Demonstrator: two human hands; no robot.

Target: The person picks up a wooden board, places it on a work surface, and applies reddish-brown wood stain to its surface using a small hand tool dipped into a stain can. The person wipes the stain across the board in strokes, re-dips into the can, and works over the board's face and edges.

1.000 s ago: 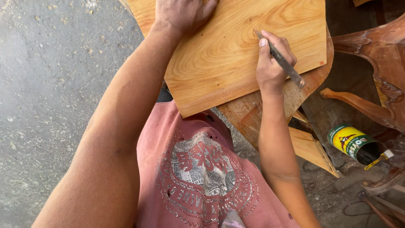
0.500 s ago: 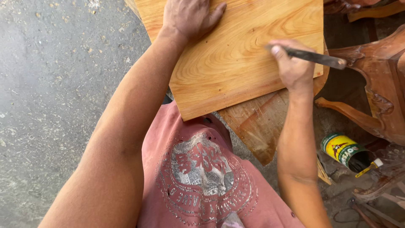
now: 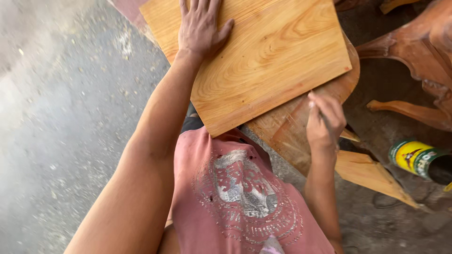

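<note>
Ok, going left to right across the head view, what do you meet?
Grey concrete floor → left hand flat on the light wooden board → right hand gripping a thin tool → yellow and green can.

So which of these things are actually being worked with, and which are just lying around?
In use:
- left hand, flat on the pale wooden board
- right hand, gripping a thin dark tool
- darker wood piece beneath

Lying about:
- yellow-and-green can
- carved wooden parts
- wooden offcut

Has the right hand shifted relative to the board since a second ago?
Yes. The right hand has slid off the light board, past its near edge, over the darker wood beneath.
</note>
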